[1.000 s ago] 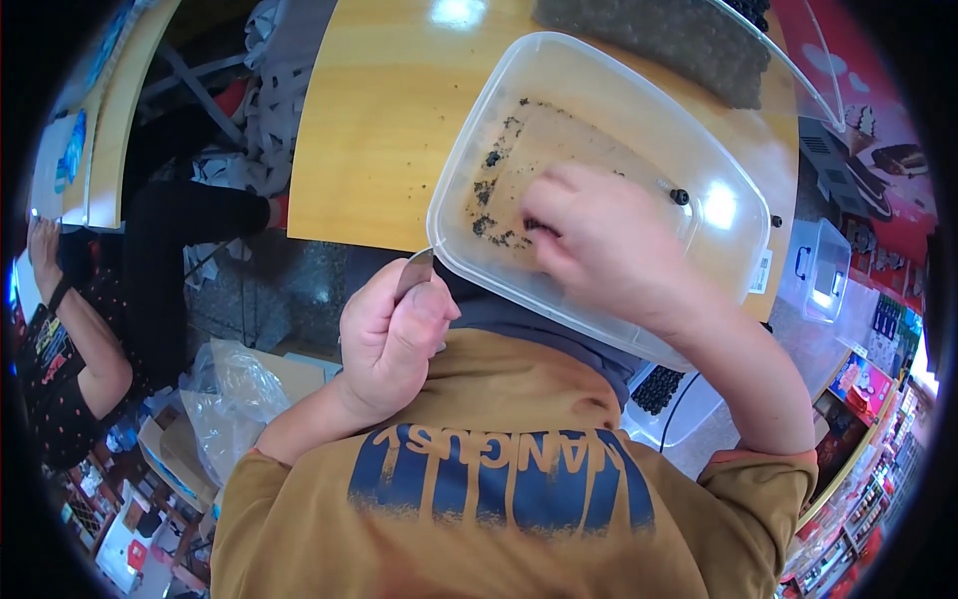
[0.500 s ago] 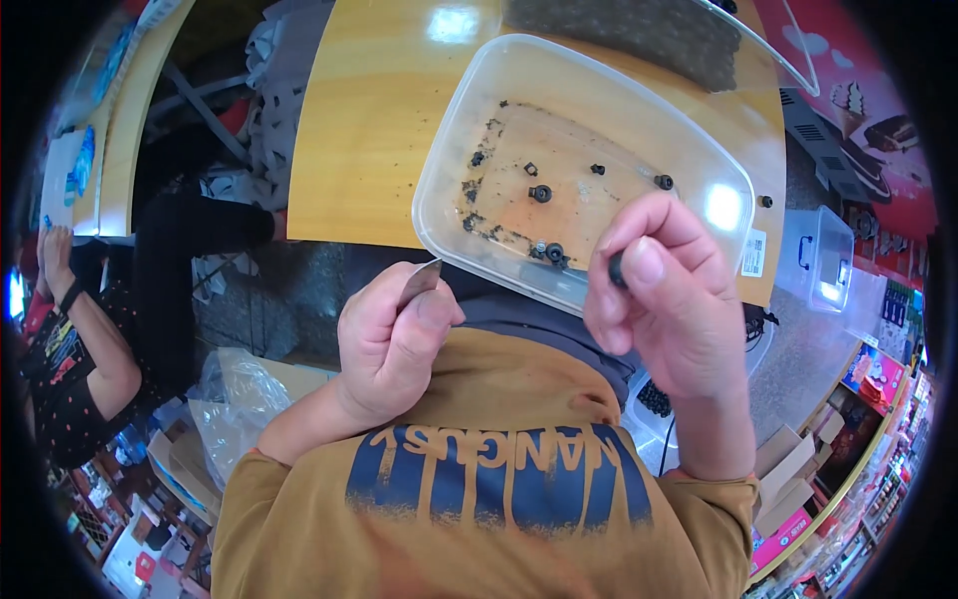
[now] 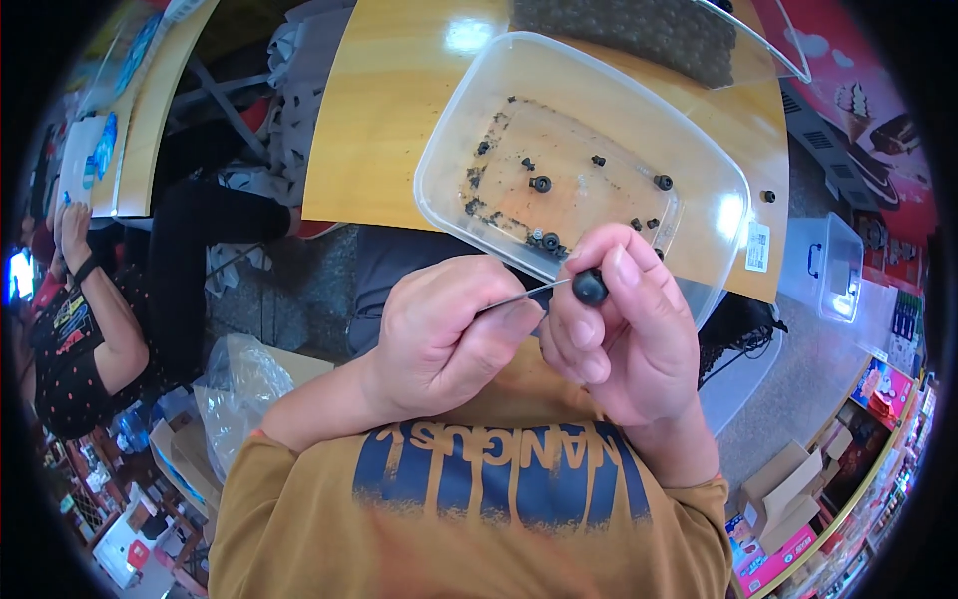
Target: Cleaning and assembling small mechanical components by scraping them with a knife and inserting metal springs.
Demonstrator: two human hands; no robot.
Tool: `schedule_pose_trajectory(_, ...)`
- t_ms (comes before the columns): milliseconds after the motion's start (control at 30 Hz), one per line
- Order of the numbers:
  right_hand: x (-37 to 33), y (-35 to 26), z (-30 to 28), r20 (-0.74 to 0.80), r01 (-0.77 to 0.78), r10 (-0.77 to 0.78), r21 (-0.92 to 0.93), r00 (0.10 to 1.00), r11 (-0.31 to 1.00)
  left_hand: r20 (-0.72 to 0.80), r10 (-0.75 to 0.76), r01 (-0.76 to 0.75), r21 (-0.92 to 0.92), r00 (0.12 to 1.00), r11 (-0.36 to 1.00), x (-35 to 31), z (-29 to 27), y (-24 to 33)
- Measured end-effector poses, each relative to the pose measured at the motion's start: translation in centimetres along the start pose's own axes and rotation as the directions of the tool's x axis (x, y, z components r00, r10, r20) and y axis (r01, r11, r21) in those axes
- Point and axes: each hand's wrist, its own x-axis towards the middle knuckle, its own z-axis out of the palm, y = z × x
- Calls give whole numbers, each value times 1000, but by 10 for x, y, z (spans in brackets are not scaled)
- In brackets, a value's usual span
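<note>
My left hand [image 3: 439,334] is closed around a thin metal blade [image 3: 539,290], which sticks out between thumb and forefinger toward the right. Pinched in my right hand [image 3: 649,334] is a small, round, glossy black piece [image 3: 590,289]. The blade's tip meets or nearly meets the left side of this piece; fingers partly hide the contact. Just beyond both hands stands a clear plastic tub [image 3: 446,165]. Several small black parts, such as a ringed one [image 3: 540,184], lie in it among dark crumbs.
The tub rests on a yellow wooden table [image 3: 374,120], where one black part [image 3: 767,197] lies to its right. A bag of dark round pieces [image 3: 639,40] is at the far side. A seated person [image 3: 95,329] is at the left. Cardboard boxes [image 3: 783,489] stand at the lower right.
My hands have come together: the left moved right with the blade, the right moved left and slightly down with the black piece. Blade and piece now meet or nearly meet.
</note>
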Motion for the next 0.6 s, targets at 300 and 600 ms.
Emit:
schedule_pose_trajectory(300,-2,15,-1,-22,19,-19,-17,1000,1000,17,20,-21,38,1000,999,7,3,4)
schedule_pose_trajectory(600,1,21,8,-184,27,-60,-174,981,984,7,45,-45,171,999,984,9,3,1)
